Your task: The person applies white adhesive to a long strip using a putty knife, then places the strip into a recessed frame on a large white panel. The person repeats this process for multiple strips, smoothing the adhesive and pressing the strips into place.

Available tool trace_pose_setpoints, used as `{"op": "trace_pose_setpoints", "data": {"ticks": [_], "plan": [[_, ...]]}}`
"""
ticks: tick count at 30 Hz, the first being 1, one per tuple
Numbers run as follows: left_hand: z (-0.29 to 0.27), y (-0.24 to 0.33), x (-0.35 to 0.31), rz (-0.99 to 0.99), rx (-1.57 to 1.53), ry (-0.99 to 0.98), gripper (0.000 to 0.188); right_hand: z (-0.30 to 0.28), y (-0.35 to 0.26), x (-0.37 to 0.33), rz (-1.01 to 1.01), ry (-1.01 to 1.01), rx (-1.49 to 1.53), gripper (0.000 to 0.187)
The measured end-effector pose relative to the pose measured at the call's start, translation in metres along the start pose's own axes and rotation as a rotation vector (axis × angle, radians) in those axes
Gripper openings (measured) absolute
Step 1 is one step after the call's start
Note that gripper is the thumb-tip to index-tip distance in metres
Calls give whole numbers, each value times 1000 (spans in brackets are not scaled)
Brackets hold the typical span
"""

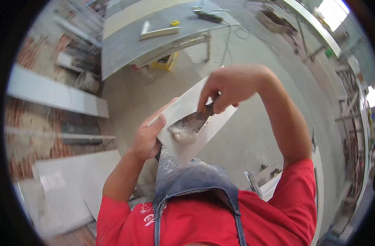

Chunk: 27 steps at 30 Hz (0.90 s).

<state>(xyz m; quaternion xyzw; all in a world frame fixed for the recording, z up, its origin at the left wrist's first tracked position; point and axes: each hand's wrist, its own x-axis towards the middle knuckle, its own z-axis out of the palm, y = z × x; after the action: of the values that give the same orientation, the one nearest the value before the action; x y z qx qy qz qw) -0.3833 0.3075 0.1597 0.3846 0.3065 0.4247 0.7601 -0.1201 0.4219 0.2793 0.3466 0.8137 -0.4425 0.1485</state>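
My left hand (150, 134) is closed on the left edge of a white rectangular board (226, 117), thumb on top, holding it tilted in front of my apron. In my right hand (230, 88) is the dark handle of a putty knife (194, 120). Its broad metal blade rests against a lump of cream-coloured paste (185, 137) on the board's face. My right fingers hide part of the handle, and the fingers of my left hand under the board are hidden.
Ahead stands a large grey-topped table (130, 47) bearing an L-shaped white piece (159, 33), a yellow tape roll (175, 23) and a corded power tool (208, 16). White slabs (79, 184) lean by the brick wall at left. A bucket (87, 81) stands there.
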Motion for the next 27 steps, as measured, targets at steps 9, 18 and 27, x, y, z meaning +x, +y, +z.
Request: {"op": "trace_pose_setpoints", "data": {"ticks": [9,18,27], "plan": [[-20,2,262,-259,-71,-196,59,-76,6,-10,296,347,-610,13],[61,11,460,-320,-357,-304,63,-26,162,-75,636,1517,-35,38],[202,-40,558,-450,-532,-442,59,24,274,-114,603,1997,167,44]]}}
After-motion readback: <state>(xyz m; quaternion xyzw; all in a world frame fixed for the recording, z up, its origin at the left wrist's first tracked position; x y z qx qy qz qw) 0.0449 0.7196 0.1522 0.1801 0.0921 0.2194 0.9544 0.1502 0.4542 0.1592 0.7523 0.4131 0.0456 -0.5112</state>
